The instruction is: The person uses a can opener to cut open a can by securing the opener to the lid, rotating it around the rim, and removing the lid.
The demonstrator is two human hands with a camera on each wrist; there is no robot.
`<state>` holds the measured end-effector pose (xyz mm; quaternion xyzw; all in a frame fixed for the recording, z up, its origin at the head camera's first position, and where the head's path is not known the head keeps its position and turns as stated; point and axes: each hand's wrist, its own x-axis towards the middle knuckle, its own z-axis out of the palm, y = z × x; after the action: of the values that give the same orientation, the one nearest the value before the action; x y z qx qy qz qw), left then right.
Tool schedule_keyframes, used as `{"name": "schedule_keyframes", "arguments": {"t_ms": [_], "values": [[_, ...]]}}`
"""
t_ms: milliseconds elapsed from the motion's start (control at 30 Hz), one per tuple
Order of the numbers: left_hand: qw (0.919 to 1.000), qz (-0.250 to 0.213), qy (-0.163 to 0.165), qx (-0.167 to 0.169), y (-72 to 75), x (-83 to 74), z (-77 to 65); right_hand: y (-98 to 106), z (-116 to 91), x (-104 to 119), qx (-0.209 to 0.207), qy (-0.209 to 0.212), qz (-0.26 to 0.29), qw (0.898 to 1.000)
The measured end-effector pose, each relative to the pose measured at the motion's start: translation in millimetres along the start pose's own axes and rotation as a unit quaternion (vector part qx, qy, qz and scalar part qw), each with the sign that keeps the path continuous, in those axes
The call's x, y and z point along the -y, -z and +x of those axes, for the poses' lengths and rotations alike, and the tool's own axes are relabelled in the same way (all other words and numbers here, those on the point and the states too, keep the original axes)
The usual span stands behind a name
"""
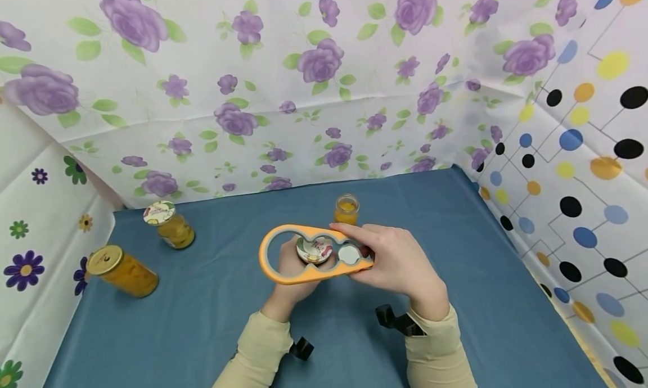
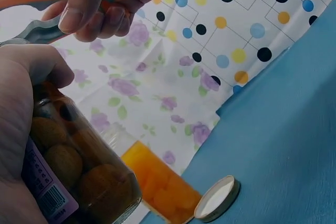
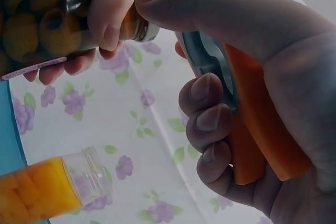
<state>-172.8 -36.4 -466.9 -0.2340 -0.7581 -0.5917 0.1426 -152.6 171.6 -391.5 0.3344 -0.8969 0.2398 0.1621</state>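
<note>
My left hand (image 1: 295,291) grips a glass jar (image 2: 86,169) of round brownish fruit, its fingers wrapped around the side. The jar's patterned lid (image 1: 315,251) shows through an opening of an orange and grey jar opener (image 1: 284,277). My right hand (image 1: 400,258) holds that opener by its narrow end, fingers curled round it and thumb pointing at the lid. In the right wrist view, the grey inner edge of the opener is right at the lid's rim. Most of the jar is hidden under the opener in the head view.
Behind the hands stands a lidless jar (image 1: 346,212) of orange fruit, with a loose lid (image 2: 218,199) on the blue cloth near it. A small lidded jar (image 1: 175,230) and a taller lidded jar (image 1: 134,276) stand at the left. Patterned sheets (image 1: 283,129) wall the table.
</note>
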Motion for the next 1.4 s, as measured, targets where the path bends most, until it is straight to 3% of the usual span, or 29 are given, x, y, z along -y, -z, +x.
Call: {"name": "schedule_keyframes", "arguments": {"t_ms": [300,400,533,900,1033,1300,1400], "values": [[0.9972,-0.016,-0.071,0.02,-4.3,0.0,3.0,7,-2,-2,-0.001,-0.013,-0.002,1.0],[0.9952,-0.025,-0.092,0.022,-2.3,-15.5,4.2,6,-2,-4,0.001,-0.015,-0.001,1.0],[0.9939,-0.035,-0.101,0.028,-0.2,-35.9,3.1,4,-3,-4,0.012,-0.023,0.0,1.0],[0.9917,0.025,-0.112,0.057,1.7,-35.5,-2.3,2,-10,4,0.083,-0.1,0.012,0.992],[0.9891,0.019,-0.125,0.074,3.0,-29.9,-3.8,1,-10,7,0.085,-0.125,0.022,0.988],[0.9877,-0.007,-0.129,0.089,-5.9,1.8,-7.2,3,-8,6,0.081,-0.166,0.047,0.982],[0.9845,-0.022,-0.15,0.088,-6.9,6.8,-5.5,3,-6,7,0.101,-0.199,0.083,0.971]]}}
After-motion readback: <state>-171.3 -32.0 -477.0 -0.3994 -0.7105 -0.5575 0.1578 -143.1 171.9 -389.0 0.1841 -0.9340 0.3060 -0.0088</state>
